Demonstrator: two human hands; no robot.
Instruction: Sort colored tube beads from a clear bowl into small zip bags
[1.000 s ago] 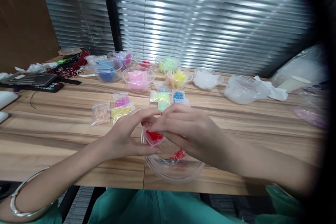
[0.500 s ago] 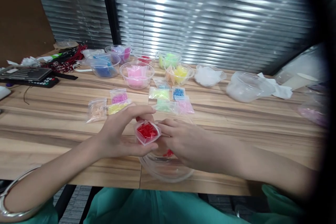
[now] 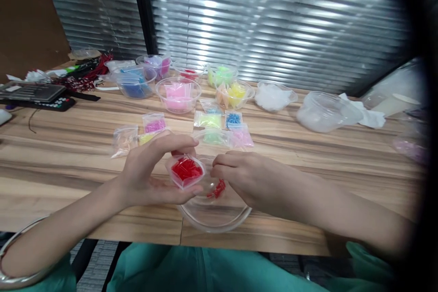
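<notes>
My left hand (image 3: 155, 173) grips a small clear zip bag (image 3: 185, 184), its mouth spread and full of short red tube-like pieces (image 3: 187, 170). Just right of the bag, my right hand (image 3: 246, 178) has its fingertips pinched together over a clear plastic bowl (image 3: 215, 227). Whatever may be between those fingertips is too small or hidden to make out. Several loose red pieces (image 3: 216, 189) lie on the bottom of the bowl, which stands near the table's front edge. My wrist and fingers cover part of the bowl's right side.
Small zip bags of peach (image 3: 124, 140), magenta (image 3: 154, 123) and blue (image 3: 233, 118) pieces lie beyond my hands. Farther back stand clear bowls with pink (image 3: 178, 96), blue (image 3: 133, 84) and yellow contents (image 3: 236, 94). Stacked bowls (image 3: 320, 112) sit right; a black device (image 3: 37, 96) lies left.
My right hand has drawn back to the right from the bag, opening a gap between them. The left hand with the bag has shifted slightly left. More of the red pieces in the bowl now show.
</notes>
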